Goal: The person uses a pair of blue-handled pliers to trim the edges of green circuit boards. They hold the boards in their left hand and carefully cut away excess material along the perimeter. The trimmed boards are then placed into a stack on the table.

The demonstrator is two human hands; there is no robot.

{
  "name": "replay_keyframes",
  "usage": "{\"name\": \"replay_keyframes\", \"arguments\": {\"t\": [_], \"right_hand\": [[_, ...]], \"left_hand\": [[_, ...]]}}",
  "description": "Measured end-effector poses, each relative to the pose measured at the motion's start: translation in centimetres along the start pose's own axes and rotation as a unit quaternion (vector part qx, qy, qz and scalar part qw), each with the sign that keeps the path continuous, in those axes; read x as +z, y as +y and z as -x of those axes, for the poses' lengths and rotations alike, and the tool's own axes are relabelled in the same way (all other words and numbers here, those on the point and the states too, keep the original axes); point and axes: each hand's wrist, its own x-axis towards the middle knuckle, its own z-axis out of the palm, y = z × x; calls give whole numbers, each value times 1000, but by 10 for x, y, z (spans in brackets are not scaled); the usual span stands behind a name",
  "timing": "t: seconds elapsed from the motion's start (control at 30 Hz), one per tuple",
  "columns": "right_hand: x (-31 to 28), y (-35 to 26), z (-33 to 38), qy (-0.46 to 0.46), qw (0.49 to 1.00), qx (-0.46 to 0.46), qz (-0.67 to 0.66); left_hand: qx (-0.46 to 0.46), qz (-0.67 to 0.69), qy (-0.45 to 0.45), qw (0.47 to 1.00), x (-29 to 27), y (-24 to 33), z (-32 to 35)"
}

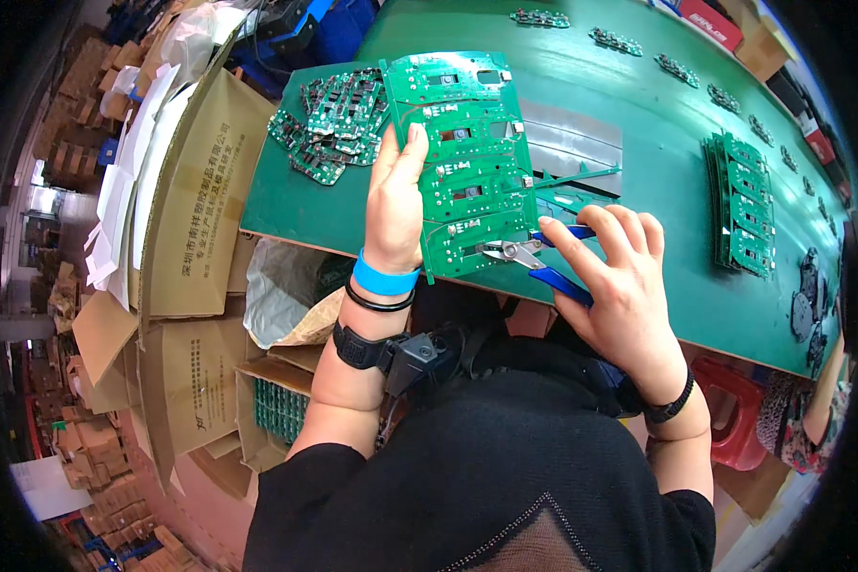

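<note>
My left hand (397, 205) grips a green circuit board panel (469, 154) by its left edge, thumb across the front. The panel is tilted up above the table and carries several like sections in a column. In my right hand (622, 276) is a pair of side cutters (517, 252) with blue handles. Their jaws are at the lowest section of the panel, near its bottom right; whether the blades are closed on the board I cannot tell. Behind my left hand, loose small circuit boards (345, 116) lie in a pile.
A stack of green panels (742, 205) stands on the green table (639, 114) to the right. Small boards (677, 71) lie in a row along the far side. Thin green offcut strips (582, 177) lie beyond the panel. Cardboard boxes (200, 191) stand on the left; a red stool (729, 405) is at right.
</note>
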Motion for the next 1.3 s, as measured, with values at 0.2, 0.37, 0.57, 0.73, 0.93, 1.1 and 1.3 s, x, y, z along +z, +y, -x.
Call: {"name": "replay_keyframes", "arguments": {"t": [0.2,0.37,0.57,0.73,0.93,1.1,1.3], "right_hand": [[1,0,0,-17,1000,1,14],[0,-2,-2,1,1000,-3,17],[1,-1,-3,-11,1000,-7,26],[4,1,-2,-7,1000,-13,26],[-1,0,-5,-10,1000,-12,24],[-2,-2,-6,-8,999,-12,36],[1,-2,-5,-20,999,-13,45]], "left_hand": [[3,2,-7,1000,3,2,1],[6,7,-7,1000,1,2,-1],[16,-21,-9,1000,1,2,-2],[7,15,-2,1000,-2,2,-3],[18,-23,-3,1000,-1,5,-4],[27,-17,-16,999,1,7,-2],[33,-20,-6,999,0,7,-1]]}}
